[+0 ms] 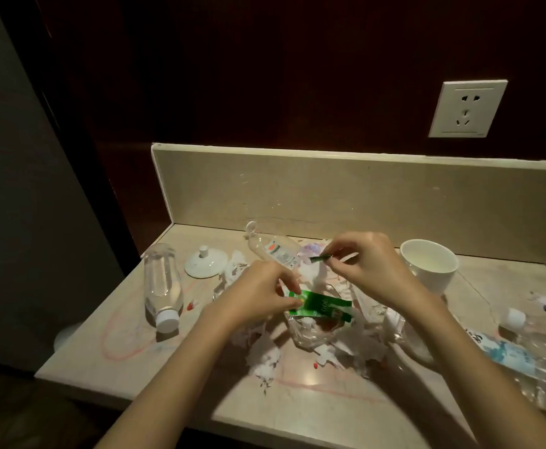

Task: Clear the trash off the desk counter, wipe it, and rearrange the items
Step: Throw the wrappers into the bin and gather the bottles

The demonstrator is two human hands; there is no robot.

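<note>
Green wrapper (320, 306) pinched in left hand (258, 294) above the mid-counter (129, 335) tissue (265, 358) litter, green scrap (319, 259) pinched in right hand (367, 265): advise combining both in one hand, freeing the other for tissue.

This is looking like a hotel or guest room, at a small desk counter rather than a kitchen or workshop. A beige marble-look counter (109, 345) with a low matching backsplash (330, 189) is sitting against dark wood wall panelling (265, 76), where a white wall socket (467, 109) is showing. A white ceramic mug (429, 265) and a white ceramic lid (206, 261) are resting on the counter, and clear plastic water bottles (162, 286) and crumpled tissues (267, 361) are lying scattered across it, as after a guest's stay.
</note>
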